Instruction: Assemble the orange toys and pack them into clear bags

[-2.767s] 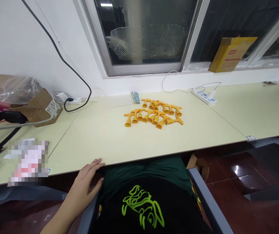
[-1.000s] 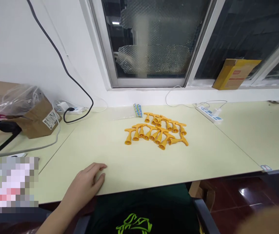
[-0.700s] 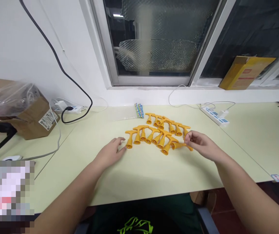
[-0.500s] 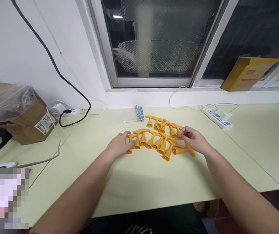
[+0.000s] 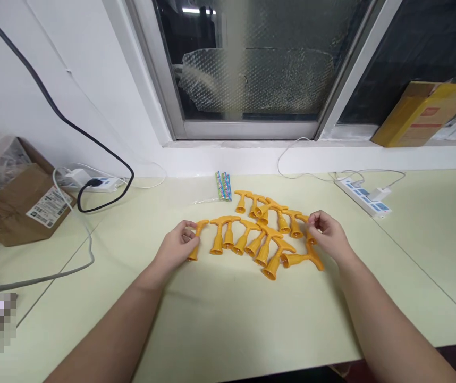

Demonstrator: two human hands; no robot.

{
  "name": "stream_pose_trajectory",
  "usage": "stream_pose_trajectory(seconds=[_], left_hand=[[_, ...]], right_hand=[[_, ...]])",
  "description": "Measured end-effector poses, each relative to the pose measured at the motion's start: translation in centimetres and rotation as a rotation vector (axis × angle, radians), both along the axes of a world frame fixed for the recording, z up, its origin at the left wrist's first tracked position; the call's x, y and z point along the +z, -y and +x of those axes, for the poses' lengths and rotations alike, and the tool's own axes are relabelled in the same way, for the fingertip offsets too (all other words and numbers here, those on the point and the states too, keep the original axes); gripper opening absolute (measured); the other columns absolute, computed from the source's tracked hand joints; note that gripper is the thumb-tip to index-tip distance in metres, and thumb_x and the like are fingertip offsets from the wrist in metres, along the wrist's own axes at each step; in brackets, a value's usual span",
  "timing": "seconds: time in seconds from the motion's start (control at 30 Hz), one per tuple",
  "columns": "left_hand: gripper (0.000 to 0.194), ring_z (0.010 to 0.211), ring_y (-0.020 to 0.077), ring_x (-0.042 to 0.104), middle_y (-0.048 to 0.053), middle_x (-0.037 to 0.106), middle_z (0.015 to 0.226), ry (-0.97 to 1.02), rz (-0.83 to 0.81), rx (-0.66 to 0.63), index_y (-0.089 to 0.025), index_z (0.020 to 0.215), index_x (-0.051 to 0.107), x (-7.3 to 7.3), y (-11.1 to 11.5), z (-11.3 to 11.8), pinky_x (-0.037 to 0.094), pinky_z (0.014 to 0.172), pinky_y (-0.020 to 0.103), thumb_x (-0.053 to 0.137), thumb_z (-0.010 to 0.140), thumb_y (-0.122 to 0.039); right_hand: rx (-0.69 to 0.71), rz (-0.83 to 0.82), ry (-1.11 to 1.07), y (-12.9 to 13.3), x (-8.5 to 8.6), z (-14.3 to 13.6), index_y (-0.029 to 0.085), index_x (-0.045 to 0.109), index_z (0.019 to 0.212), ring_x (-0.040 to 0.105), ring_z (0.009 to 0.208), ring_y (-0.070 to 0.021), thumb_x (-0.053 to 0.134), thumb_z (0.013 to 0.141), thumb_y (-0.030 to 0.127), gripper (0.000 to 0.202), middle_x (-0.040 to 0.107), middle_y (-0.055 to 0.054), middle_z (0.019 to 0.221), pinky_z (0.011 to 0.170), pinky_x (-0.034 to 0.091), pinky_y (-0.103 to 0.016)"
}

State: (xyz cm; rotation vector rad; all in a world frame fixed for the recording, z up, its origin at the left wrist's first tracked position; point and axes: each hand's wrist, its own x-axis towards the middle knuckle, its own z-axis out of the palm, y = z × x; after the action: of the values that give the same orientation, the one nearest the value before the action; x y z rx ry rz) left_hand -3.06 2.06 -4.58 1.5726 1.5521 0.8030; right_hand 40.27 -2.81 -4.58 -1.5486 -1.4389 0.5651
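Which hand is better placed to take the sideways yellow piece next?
Probably the right hand: it is close beside the sideways piece, though its fingertips are at another piece. The left hand is well away to the left, holding the leftmost piece.

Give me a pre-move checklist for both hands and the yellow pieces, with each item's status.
1. Left hand has a grip on the leftmost yellow piece: ok, fingers and thumb close around it.
2. That piece is off the table: cannot tell from this angle.
3. Right hand has a grip on the back row's rightmost piece: cannot tell; the fingertips are at it, but they hide the contact.
4. Middle front-row pieces lie apart from one another: not ok, some overlap.
5. Black cable is away from both hands: ok.
6. Right-hand power strip is away from the pieces: ok.
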Motion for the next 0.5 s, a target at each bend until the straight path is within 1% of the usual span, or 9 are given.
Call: stream_pose_trajectory(seconds=[0.07,0.13,0.17,0.23,0.27,0.33,0.4,0.5], left_hand=[[0.045,0.064,0.0133,0.06,0.001,0.065,0.085,0.208,-0.012,0.054,-0.02,0.114,0.056,0.0,-0.3,0.2,0.045,0.056,0.023,0.069,0.073,-0.031],[0.046,0.067,0.014,0.064,0.001,0.067,0.09,0.436,-0.051,0.083,-0.021,0.116,0.052,0.0,-0.7,0.5,0.051,0.063,0.026,0.069,0.074,-0.029],[0.046,0.069,0.0148,0.066,0.002,0.067,0.092,0.539,-0.08,0.086,-0.022,0.116,0.05,0.0,-0.9,0.7,0.053,0.067,0.028,0.069,0.075,-0.029],[0.045,0.072,0.0159,0.069,0.002,0.069,0.094,0.696,-0.136,0.08,-0.022,0.117,0.049,0.0,-1.3,0.8,0.056,0.071,0.032,0.069,0.077,-0.027],[0.045,0.072,0.0163,0.069,0.003,0.07,0.094,0.744,-0.16,0.079,-0.022,0.118,0.049,0.0,-1.5,0.7,0.057,0.072,0.032,0.069,0.078,-0.025],[0.047,0.073,0.0167,0.07,0.004,0.071,0.094,0.807,-0.196,0.089,-0.021,0.121,0.051,0.1,-1.8,0.5,0.057,0.07,0.03,0.07,0.078,-0.022],[0.047,0.073,0.017,0.07,0.006,0.072,0.094,0.85,-0.226,0.102,-0.02,0.122,0.052,0.1,-2.1,0.1,0.057,0.069,0.03,0.071,0.079,-0.02],[0.04,0.074,0.0173,0.07,0.007,0.072,0.094,0.888,-0.259,0.109,-0.018,0.119,0.057,-0.2,-2.5,-0.4,0.058,0.07,0.03,0.071,0.082,-0.02]], right_hand=[[0.024,-0.001,-0.01,0.5,0.3,-0.9,0.021,0.056,0.088,0.051,0.071,-0.0151,0.059,0.081,0.024,0.007,0.055,0.0,0.08,0.065,0.041,-0.028],[0.081,0.034,0.002,1.2,0.7,-2.6,0.022,0.056,0.088,0.053,0.073,-0.0157,0.057,0.084,0.02,0.004,0.056,-0.001,0.082,0.068,0.042,-0.029],[0.125,0.058,0.03,1.6,0.9,-3.6,0.022,0.055,0.086,0.054,0.075,-0.0161,0.056,0.085,0.018,0.005,0.057,-0.001,0.083,0.069,0.043,-0.029],[0.271,0.092,0.109,2.4,1.3,-5.7,0.022,0.054,0.086,0.054,0.076,-0.0164,0.055,0.085,0.012,0.01,0.058,-0.002,0.084,0.068,0.042,-0.029],[0.348,0.081,0.138,2.8,1.4,-6.5,0.023,0.053,0.085,0.054,0.075,-0.0164,0.054,0.084,0.01,0.013,0.058,-0.002,0.084,0.067,0.042,-0.029],[0.449,0.055,0.171,3.5,1.4,-7.7,0.023,0.051,0.085,0.053,0.074,-0.0163,0.052,0.084,0.006,0.017,0.056,-0.002,0.082,0.065,0.042,-0.028],[0.492,0.029,0.188,4.0,1.4,-8.2,0.023,0.049,0.086,0.052,0.073,-0.0162,0.051,0.083,0.004,0.02,0.056,-0.001,0.082,0.064,0.041,-0.028],[0.521,0.034,0.187,4.5,1.4,-8.3,0.024,0.047,0.087,0.053,0.073,-0.0166,0.05,0.085,0.003,0.021,0.056,-0.001,0.082,0.062,0.041,-0.028]])
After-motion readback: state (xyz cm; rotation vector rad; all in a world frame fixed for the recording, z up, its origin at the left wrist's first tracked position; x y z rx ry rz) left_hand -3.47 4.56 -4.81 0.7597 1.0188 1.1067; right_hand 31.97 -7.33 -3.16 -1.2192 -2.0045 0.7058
